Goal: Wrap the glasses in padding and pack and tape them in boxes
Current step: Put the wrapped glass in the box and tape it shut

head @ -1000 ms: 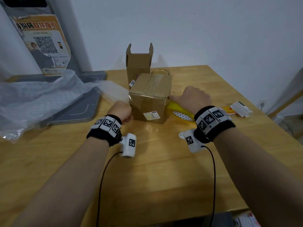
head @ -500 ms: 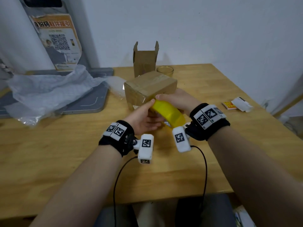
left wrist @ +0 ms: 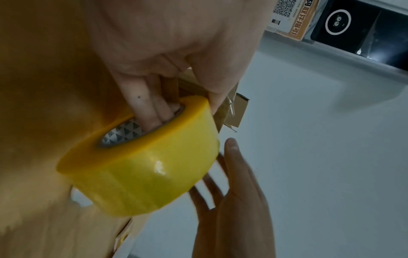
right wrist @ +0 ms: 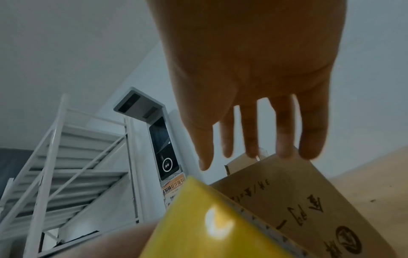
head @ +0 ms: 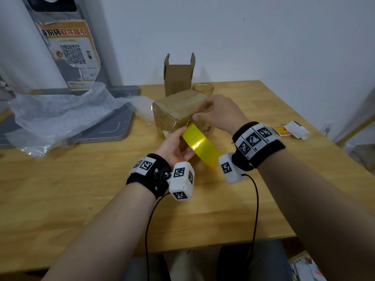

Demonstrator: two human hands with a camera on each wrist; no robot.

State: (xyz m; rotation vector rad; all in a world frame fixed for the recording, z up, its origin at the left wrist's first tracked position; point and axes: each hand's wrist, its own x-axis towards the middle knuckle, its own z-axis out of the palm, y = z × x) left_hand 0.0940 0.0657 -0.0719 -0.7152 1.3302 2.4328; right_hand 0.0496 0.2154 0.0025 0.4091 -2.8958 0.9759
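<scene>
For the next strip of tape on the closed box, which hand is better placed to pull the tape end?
Probably the right hand. It is open and empty, fingers spread just above the closed box. The left hand already grips the yellow tape roll, fingers inside its core, so it can steady the roll.

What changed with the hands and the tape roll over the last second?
The yellow tape roll passed from the right hand to the left hand, whose fingers now hook its core. The right hand opened toward the closed cardboard box. The open box and glass stayed put.
</scene>
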